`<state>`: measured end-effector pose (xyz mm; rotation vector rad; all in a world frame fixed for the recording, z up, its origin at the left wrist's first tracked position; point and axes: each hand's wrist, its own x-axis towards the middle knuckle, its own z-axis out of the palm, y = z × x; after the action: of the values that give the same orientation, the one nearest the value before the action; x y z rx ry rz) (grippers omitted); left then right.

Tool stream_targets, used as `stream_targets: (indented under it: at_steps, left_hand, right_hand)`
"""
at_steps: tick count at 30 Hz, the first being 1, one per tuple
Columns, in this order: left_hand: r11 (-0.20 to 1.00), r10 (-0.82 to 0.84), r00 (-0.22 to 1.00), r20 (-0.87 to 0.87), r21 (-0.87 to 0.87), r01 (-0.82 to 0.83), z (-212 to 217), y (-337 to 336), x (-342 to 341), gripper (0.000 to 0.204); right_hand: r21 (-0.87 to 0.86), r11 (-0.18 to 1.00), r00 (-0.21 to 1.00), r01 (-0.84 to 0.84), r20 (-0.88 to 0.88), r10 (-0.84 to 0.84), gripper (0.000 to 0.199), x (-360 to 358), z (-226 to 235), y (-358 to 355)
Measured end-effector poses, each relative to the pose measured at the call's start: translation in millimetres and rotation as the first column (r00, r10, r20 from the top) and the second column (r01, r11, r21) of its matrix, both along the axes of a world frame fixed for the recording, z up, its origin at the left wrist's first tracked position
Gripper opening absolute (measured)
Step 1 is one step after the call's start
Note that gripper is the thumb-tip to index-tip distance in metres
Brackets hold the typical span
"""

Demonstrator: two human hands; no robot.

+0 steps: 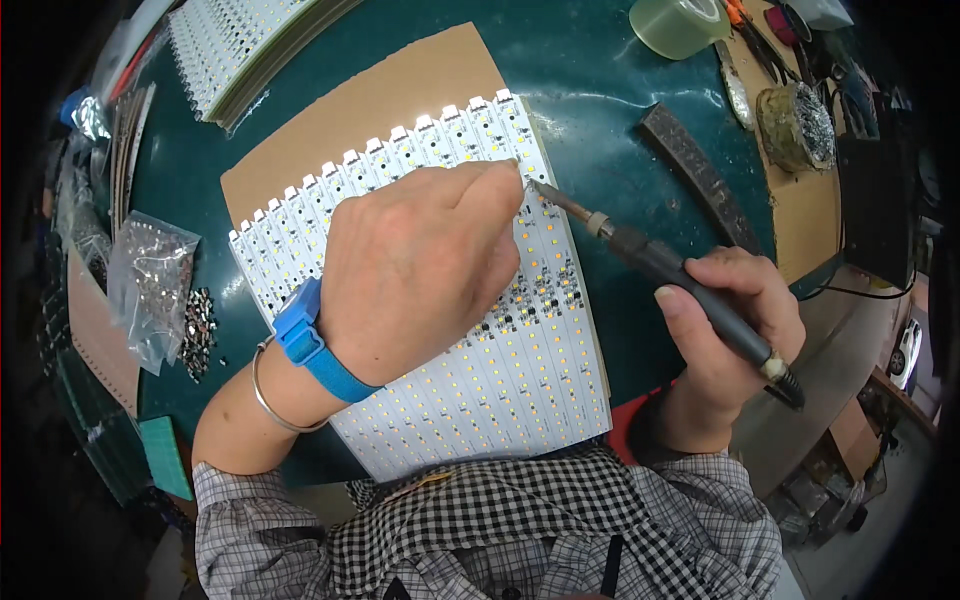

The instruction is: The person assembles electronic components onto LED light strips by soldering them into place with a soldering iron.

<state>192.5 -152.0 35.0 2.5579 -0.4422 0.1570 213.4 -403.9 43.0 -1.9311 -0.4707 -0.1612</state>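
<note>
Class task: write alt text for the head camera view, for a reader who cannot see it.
A right hand holds a soldering iron, its tip at the edge of a panel of white light strips. The left hand rests on the strips, on cardboard on a green table.

The left hand [420,260] is pressing down on a white LED strip panel [520,370] lying on cardboard [370,100] mid-tabletop, while the right hand [725,330] is holding a soldering iron [650,260], its tip touching the panel's right edge by the left fingertips.

Electronics workshop, soldering iron [660,262], LED strip boards [480,330], solder-tip cleaner [795,125], cluttered bench [600,90]
</note>
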Motion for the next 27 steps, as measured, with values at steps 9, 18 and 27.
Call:
stream_targets:
  at_steps: [9, 18, 27]
  left_hand:
    - [1.0, -0.001, 1.0, 0.003, -0.002, 0.002, -1, -1, 1, 0.028]
    - [1.0, 0.007, 0.997, 0.082, -0.002, -0.007, -11, -3, 1, 0.018]
    - [0.999, 0.02, 0.998, 0.062, -0.037, -0.018, -6, -6, 1, 0.015]
  right_hand:
    - [-0.057, 0.997, 0.998, -0.043, 0.032, 0.045, 0.028, 0, 2, 0]
    - [-0.13, 0.985, 0.993, -0.112, 0.023, 0.116, 0.031, -2, 10, 2]
    - [-0.098, 0.992, 0.995, -0.077, 0.049, 0.082, 0.029, -5, 9, 1]
